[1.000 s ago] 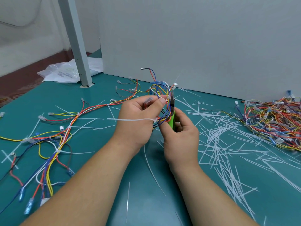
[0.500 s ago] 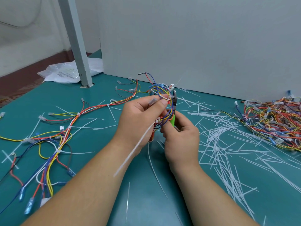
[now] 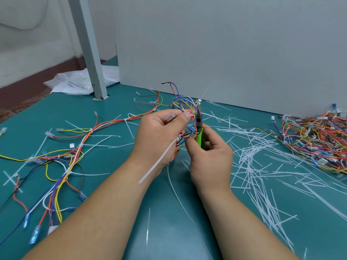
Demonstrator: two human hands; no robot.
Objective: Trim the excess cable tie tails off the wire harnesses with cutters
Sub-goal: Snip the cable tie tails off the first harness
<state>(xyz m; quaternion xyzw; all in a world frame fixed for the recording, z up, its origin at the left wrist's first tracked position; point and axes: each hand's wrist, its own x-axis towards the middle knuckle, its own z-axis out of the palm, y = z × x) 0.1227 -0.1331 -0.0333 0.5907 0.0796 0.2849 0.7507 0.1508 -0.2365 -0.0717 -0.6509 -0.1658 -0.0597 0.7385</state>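
Note:
My left hand grips a bunch of coloured wires, the wire harness, lifted above the teal table. A long white cable tie tail sticks out from under that hand, slanting down to the left. My right hand holds green-handled cutters upright. Their metal jaws sit against a small white tie on the wires beside my left thumb. Whether the jaws are closed on it is unclear.
The harness trails left across the table in long coloured branches. Several cut white tie tails lie scattered to the right. A heap of harnesses sits at the far right. A grey post and plastic bags stand at back left.
The long tie tail swung from pointing left to hanging down-left. The cutters' jaws rose to the tie near my left thumb, and the wire bundle shifted a little.

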